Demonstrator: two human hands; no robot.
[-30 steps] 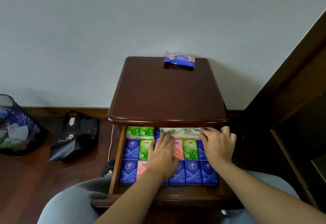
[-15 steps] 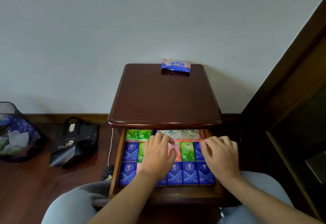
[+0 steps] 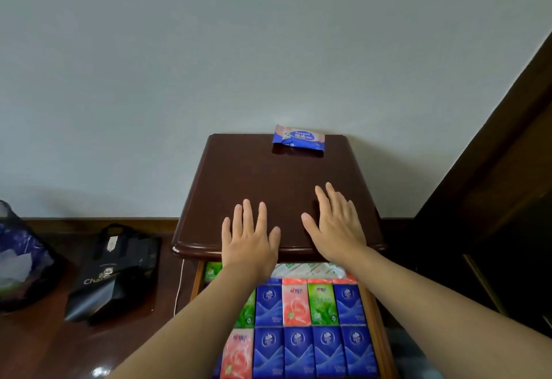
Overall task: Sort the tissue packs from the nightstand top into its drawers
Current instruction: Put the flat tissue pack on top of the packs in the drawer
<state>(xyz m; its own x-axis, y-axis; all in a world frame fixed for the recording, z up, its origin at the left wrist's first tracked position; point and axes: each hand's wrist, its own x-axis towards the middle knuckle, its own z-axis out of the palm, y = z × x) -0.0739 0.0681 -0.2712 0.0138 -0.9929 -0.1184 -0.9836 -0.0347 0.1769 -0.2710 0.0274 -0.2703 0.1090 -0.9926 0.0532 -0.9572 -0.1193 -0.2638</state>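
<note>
On the dark polished wooden nightstand top (image 3: 263, 175), the soft, light blue-and-pink plastic tissue pack (image 3: 298, 137) lies at the back edge, well beyond your empty, spread-fingered left hand (image 3: 249, 237) and right hand (image 3: 336, 223); pinch its long edges, since the wrapper probably slips.

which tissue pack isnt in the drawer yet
The blue and pink pack at the back edge of the nightstand top; all others sit in the open drawer.

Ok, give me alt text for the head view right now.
Both hands, left and right, are open and spread over the nightstand top; one blue-and-pink pack lies at its back edge. Below, the open drawer is filled with rows of tissue packs.
</note>
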